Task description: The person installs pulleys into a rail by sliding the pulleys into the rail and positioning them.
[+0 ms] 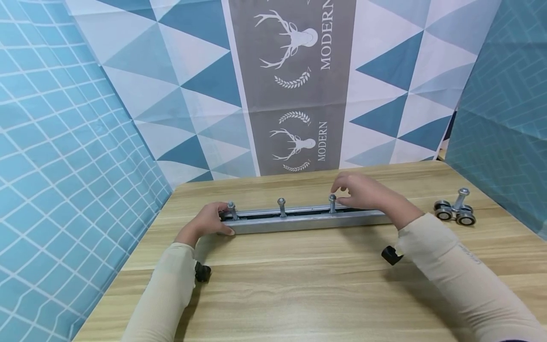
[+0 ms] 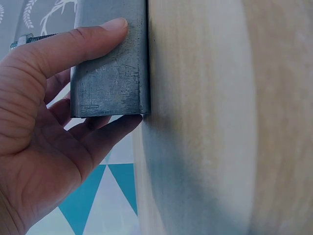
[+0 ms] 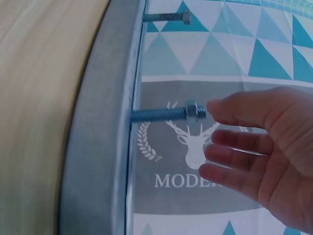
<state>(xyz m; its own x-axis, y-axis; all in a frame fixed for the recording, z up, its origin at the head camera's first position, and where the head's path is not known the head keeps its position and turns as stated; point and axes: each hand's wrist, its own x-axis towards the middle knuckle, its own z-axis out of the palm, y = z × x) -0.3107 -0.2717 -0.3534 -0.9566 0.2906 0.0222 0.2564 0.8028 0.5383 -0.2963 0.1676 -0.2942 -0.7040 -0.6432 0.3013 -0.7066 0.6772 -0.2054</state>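
Note:
A grey metal channel rail [image 1: 295,224] lies across the wooden table, its slot facing up. Three threaded bolts with nuts rise from the slot: a left bolt [image 1: 232,210], a middle bolt [image 1: 281,207] and a right bolt [image 1: 332,204]. My left hand [image 1: 208,219] grips the rail's left end, thumb on the near side wall and fingers round the far side and end. Beside the right bolt is my right hand [image 3: 264,152], fingers relaxed and slightly bent, the thumb close to the bolt's tip. Whether the thumb touches it I cannot tell. My right hand hides part of the rail's right end.
A four-wheeled roller trolley [image 1: 455,212] with an upright bolt stands at the table's right. One small black part [image 1: 391,255] lies near the right sleeve, another black part [image 1: 202,272] by the left sleeve. Patterned cloths hang behind and at both sides.

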